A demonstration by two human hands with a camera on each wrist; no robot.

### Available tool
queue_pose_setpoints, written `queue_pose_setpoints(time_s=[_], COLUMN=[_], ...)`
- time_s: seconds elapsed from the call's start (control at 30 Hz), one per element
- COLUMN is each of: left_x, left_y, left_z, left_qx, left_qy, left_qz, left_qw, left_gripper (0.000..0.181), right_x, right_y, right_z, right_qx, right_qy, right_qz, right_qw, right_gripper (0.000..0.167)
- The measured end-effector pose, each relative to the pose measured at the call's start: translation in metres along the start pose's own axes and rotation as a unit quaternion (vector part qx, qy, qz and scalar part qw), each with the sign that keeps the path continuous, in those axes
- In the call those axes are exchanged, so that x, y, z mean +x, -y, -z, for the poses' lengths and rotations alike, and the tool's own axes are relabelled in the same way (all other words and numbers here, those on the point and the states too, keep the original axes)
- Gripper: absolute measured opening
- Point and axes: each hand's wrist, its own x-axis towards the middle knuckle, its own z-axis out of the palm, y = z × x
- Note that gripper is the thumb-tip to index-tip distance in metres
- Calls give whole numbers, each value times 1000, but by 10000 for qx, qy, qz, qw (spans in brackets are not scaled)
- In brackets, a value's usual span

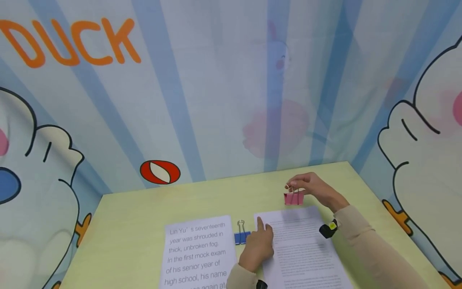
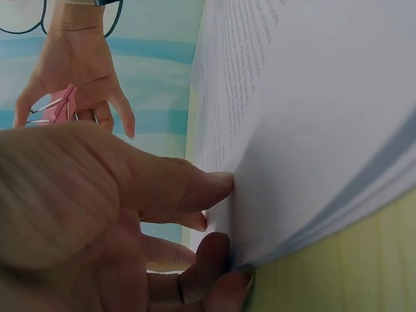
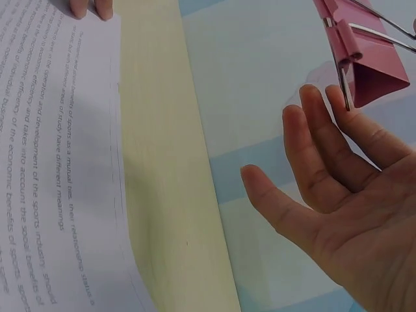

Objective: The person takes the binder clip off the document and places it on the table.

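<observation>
In the head view my right hand (image 1: 319, 191) holds a pink binder clip (image 1: 294, 198) by its wire handles, just past the top edge of a stack of small-print sheets (image 1: 303, 249). The right wrist view has the clip (image 3: 377, 62) near the fingertips of that hand (image 3: 344, 188), several fingers spread. My left hand (image 1: 258, 248) is at the stack's upper left edge. Up close, the left hand (image 2: 97, 201) pinches the edge of the sheets (image 2: 292, 149), its thumb on the face and other fingers curled near the lower edge.
A blue binder clip (image 1: 242, 237), handles pointing away, lies between the stack and a large-print sheet (image 1: 196, 253) on the left. The pale yellow table (image 1: 122, 237) ends at a striped, cartoon-printed backdrop (image 1: 223, 92) behind and at both sides.
</observation>
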Motion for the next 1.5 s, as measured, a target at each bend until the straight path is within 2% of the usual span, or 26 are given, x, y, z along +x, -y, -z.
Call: queue_pose_setpoints(time_s=[0.17,0.43,0.87,1.17,1.5], left_x=[0,1,1,-1,-2], left_y=[1,2,3,5,4], left_z=[1,2,0,-2,-1], left_qx=[-51,-270,-444,-447,-489], left_qy=[-42,188,173,84,167], left_qz=[-31,67,43,6,60], left_qw=[10000,9994,9989,9990,9986], left_gripper=[57,60,62,58,57], right_x=[-5,-15,-35,-46,-55], right_y=[0,-4,-10,-19,-28], right_z=[6,16,34,43,50], right_qx=[50,119,51,-91,-173], right_qy=[16,29,26,-50,-213], right_qz=[7,147,283,160,80], right_qw=[10000,9998,9996,9998,9996], right_gripper=[39,36,35,39,40])
